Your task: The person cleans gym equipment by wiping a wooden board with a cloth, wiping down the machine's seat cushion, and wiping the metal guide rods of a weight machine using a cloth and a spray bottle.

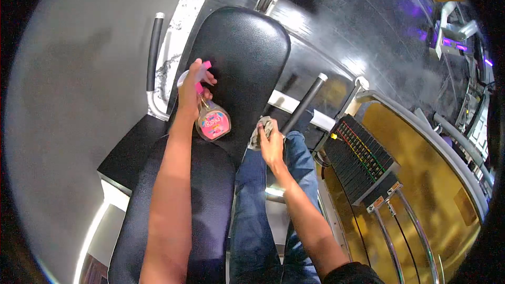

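My left hand (194,89) is wrapped round the neck and trigger of a spray bottle (214,122) with a pink and white head and a pink label. The bottle is held over the black padded backrest (243,47) of a gym machine, its nozzle toward the upper pad. Beside the pad's right edge, my right hand (271,144) grips a crumpled pale cloth (260,131). That cloth lies close to the pad's side, above my jeans; whether it touches the pad I cannot tell.
A black seat pad (205,215) runs below the backrest. Handles with black grips stand on the left (154,52) and right (304,104). To the right are a weight stack (360,160) and a curved grey frame (421,123). More gym equipment (455,31) stands at the far right.
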A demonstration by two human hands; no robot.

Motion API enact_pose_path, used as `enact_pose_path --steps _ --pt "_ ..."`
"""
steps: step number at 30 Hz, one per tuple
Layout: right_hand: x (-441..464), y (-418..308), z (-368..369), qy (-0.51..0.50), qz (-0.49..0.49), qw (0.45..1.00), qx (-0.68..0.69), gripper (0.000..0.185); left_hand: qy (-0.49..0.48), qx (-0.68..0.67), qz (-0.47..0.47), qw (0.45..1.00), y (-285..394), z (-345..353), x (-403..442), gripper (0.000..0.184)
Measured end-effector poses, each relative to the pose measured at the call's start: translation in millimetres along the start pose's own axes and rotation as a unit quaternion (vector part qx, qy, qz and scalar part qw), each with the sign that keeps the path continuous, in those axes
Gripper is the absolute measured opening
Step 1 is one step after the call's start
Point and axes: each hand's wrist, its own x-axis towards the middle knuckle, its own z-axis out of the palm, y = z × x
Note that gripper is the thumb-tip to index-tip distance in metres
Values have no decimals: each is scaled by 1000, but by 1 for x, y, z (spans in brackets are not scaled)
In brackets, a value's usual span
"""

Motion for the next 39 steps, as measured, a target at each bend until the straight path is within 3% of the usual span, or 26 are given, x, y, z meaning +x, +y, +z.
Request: enact_pose_path --steps 4,6,9,13,16,20,24,31,33,39 --pt "24 -3 -1 10 39 994 100 27 -8 -30 -12 999 -7 -8 2 52" --pt "44 -18 -6 61 -28 986 153 26 2 -29 -15 999 -8 -8 1 51" --pt "82 -43 -14 162 -88 976 115 26 9 -44 -22 999 -9 -13 5 51" --pt "90 -74 -24 192 -91 977 32 23 -41 -61 -32 997 -18 -24 8 49" --pt "64 -67 -19 205 -152 965 -54 27 -60 -53 -18 997 -19 -25 10 48" --pt "29 -51 -17 41 -224 950 -214 40 -74 -53 -18 996 -22 -29 12 49" --pt "40 -70 -43 -89 -248 926 -271 47 -52 -77 -35 995 -20 -29 10 48" --pt "85 -127 -49 85 -305 921 -226 39 -56 -173 -16 983 -14 -29 2 48" --pt "75 -127 -43 43 -316 916 -244 42 -48 -219 -20 974 -11 -30 -1 49" --pt "59 -118 -16 -157 -412 804 -398 37 29 -262 -49 963 -22 -41 -1 48"
